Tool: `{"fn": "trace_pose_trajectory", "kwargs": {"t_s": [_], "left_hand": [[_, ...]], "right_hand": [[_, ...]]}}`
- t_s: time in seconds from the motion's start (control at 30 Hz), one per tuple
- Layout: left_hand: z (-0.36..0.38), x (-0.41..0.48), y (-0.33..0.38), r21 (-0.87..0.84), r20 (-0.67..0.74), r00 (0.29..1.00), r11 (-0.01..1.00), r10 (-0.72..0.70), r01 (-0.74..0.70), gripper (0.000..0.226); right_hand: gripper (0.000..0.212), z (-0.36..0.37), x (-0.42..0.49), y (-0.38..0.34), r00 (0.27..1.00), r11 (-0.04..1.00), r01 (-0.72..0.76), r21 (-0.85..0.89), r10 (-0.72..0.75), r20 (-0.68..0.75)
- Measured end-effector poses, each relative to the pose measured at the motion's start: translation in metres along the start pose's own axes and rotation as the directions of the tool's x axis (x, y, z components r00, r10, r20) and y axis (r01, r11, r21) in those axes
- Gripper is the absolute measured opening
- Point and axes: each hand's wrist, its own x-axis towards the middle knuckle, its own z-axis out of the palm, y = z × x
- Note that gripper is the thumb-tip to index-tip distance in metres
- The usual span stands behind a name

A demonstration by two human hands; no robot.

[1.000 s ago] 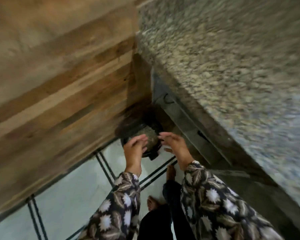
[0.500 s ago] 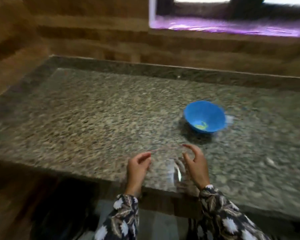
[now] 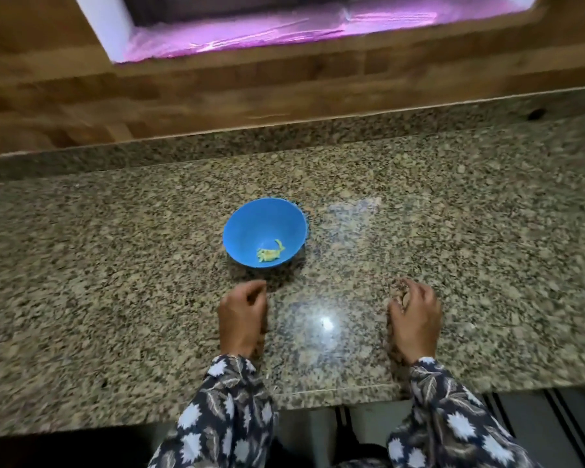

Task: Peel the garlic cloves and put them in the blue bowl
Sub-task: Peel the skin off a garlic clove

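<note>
Two curled grips on the table (image 3: 115, 265), left hand (image 3: 244, 315) and right hand (image 3: 416, 319); I can't tell what they hold. The blue bowl (image 3: 250, 224) sits beyond the left. I'd pinch clove tips firmly.

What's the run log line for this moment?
Round blue plastic bowl: yellowish bits inside | left hand: curled, contents unclear | right hand: curled over speckled granite counter, contents unclear

Left hand (image 3: 242, 319), right hand (image 3: 416, 320) apart, fingers curled.

A speckled granite counter (image 3: 115, 265) meets a wooden wall (image 3: 217, 89) below a seemingly purple-lit opening (image 3: 284, 25).
</note>
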Motion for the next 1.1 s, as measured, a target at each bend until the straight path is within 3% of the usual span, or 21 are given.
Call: {"fn": "trace_pose_trajectory", "kwargs": {"t_s": [0.13, 0.3, 0.4, 0.47, 0.57, 0.63, 0.73, 0.8, 0.93, 1.1], "left_hand": [[-0.007, 0.042, 0.043, -0.106, -0.136, 0.978, 0.979, 0.158, -0.173, 0.016], [0.014, 0.098, 0.04, 0.098, 0.211, 0.977, 0.995, -0.028, 0.008, 0.013], [0.017, 0.106, 0.032, 0.118, 0.237, 0.971, 0.993, -0.041, 0.013, 0.019], [0.011, 0.105, 0.031, 0.039, 0.152, 0.988, 0.999, -0.003, -0.003, 0.021], [0.0, 0.083, 0.038, -0.175, 0.036, 0.998, 0.983, 0.06, -0.053, 0.02], [0.0, 0.054, 0.043, -0.316, 0.161, 0.985, 0.949, 0.067, -0.013, 0.019], [0.013, 0.013, 0.044, -0.371, 0.472, 0.881, 0.915, 0.038, 0.159, 0.024], [0.019, 0.0, 0.038, -0.394, 0.526, 0.85, 0.893, 0.024, 0.219, 0.028], [0.018, -0.004, 0.026, -0.526, 0.511, 0.859, 0.783, -0.022, 0.333, 0.026], [0.011, -0.004, 0.018, -0.624, 0.646, 0.752, 0.476, -0.134, 0.62, 0.025]], "right_hand": [[0.039, 0.0, 0.006, 0.006, 1.0, 0.999, -0.018, 0.039, 0.018, -0.01], [0.033, -0.002, 0.009, 0.005, 0.999, 0.988, 0.02, 0.152, -0.013, -0.046], [0.036, -0.001, 0.008, -0.005, 0.998, 0.941, -0.06, 0.333, 0.061, 0.007], [0.039, 0.004, 0.001, -0.016, 0.987, 0.845, -0.156, 0.512, 0.113, 0.115], [0.039, 0.014, -0.013, -0.035, 0.94, 0.59, -0.332, 0.736, 0.142, 0.31], [0.037, 0.022, -0.022, -0.048, 0.928, 0.505, -0.359, 0.785, 0.104, 0.357], [0.034, 0.034, -0.033, -0.065, 0.914, 0.43, -0.38, 0.819, 0.036, 0.405], [0.031, 0.04, -0.04, -0.074, 0.899, 0.338, -0.42, 0.842, 0.025, 0.438], [0.025, 0.042, -0.046, -0.084, 0.867, 0.171, -0.492, 0.853, 0.006, 0.499], [0.027, 0.036, -0.049, -0.084, 0.89, 0.277, -0.427, 0.861, -0.042, 0.455]]}}
